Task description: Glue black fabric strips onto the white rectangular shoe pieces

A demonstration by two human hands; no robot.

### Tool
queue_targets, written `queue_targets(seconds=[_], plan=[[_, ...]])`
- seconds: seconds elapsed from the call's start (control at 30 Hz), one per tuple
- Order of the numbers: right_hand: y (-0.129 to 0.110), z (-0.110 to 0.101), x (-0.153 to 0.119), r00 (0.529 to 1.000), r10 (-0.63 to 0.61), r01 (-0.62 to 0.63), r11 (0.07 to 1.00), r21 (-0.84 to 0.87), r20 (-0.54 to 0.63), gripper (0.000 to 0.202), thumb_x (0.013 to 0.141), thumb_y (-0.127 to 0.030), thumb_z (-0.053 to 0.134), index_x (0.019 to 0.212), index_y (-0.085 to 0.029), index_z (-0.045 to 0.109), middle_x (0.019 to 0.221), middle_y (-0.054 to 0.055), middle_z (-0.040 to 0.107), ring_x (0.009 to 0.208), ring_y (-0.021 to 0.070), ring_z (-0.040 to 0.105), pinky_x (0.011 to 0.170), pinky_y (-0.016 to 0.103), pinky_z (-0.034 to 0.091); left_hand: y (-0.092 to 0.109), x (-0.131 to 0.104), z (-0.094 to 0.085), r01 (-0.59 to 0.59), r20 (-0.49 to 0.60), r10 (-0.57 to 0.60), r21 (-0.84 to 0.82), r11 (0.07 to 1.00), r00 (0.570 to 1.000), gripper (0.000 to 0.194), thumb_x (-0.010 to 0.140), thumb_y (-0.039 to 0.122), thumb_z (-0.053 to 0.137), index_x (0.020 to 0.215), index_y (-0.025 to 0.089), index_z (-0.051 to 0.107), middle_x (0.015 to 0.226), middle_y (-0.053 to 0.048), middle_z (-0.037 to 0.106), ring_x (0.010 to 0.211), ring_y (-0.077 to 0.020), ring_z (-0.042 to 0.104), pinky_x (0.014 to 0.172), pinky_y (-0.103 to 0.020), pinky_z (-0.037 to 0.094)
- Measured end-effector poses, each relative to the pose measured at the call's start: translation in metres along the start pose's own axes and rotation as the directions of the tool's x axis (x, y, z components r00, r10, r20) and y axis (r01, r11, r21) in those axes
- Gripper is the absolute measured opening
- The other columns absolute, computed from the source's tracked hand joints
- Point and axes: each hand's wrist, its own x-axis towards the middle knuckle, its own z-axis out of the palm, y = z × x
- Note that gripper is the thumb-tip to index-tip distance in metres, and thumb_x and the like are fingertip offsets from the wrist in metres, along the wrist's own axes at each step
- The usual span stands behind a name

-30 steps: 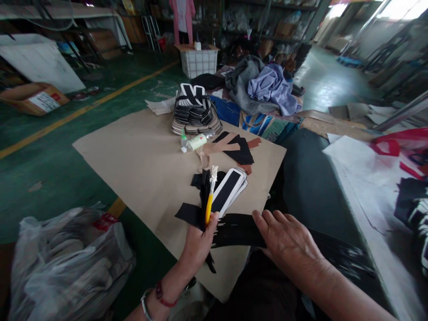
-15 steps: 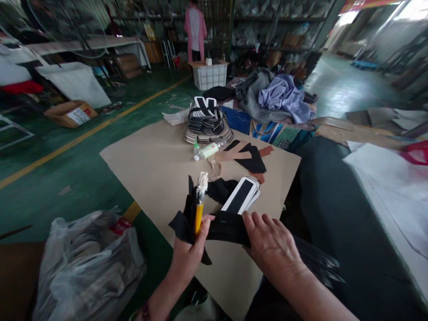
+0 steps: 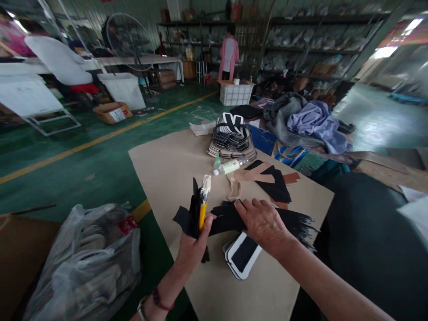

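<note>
My left hand is closed round a yellow-handled brush, its whitish, crusted tip upward, together with several black strips. My right hand grips a bundle of long black strips that stretches from my left hand out to frayed ends at the right. Under the bundle lie white-edged pieces with black centres, partly hidden by my right hand. Beyond them are tan strips and black pieces. A clear bottle lies on its side by a small green-capped bottle.
The brown board bears a tall stack of black and white pieces at its back. A filled plastic bag stands at the left. Heaped cloth lies at the back right. A person in pink stands far off.
The view has shifted left and up. Both hands still hold their items. The black bundle now lies beyond the white-edged pieces, which show nearer to me, below my right hand.
</note>
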Motion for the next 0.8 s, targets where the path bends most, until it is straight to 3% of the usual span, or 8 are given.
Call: queue_targets(seconds=[0.27, 0.8], plan=[[-0.003, 0.014, 0.014, 0.995, -0.082, 0.082, 0.997, 0.014, 0.061, 0.035, 0.084, -0.018, 0.050, 0.119, -0.016, 0.051, 0.099, 0.010, 0.062, 0.087, 0.0240, 0.057, 0.071, 0.036, 0.042, -0.018, -0.004, 0.000, 0.039, 0.046, -0.040, 0.021, 0.999, 0.998, 0.023, 0.086, 0.035, 0.048, 0.092, 0.021, 0.065, 0.094, -0.004, 0.068, 0.094, -0.0183, 0.062, 0.088, -0.032, 0.048], [-0.009, 0.031, 0.016, 0.989, -0.125, 0.125, 0.992, 0.001, 0.085, 0.032, 0.088, -0.016, 0.044, 0.119, -0.020, 0.052, 0.098, 0.009, 0.062, 0.088, 0.0229, 0.056, 0.069, 0.035, 0.038, -0.020, -0.022, 0.004, 0.167, -0.067, -0.164, 0.036, 0.985, 0.984, 0.023, 0.082, 0.035, 0.053, 0.087, 0.018, 0.068, 0.087, -0.006, 0.070, 0.087, -0.0199, 0.065, 0.081, -0.029, 0.052]])
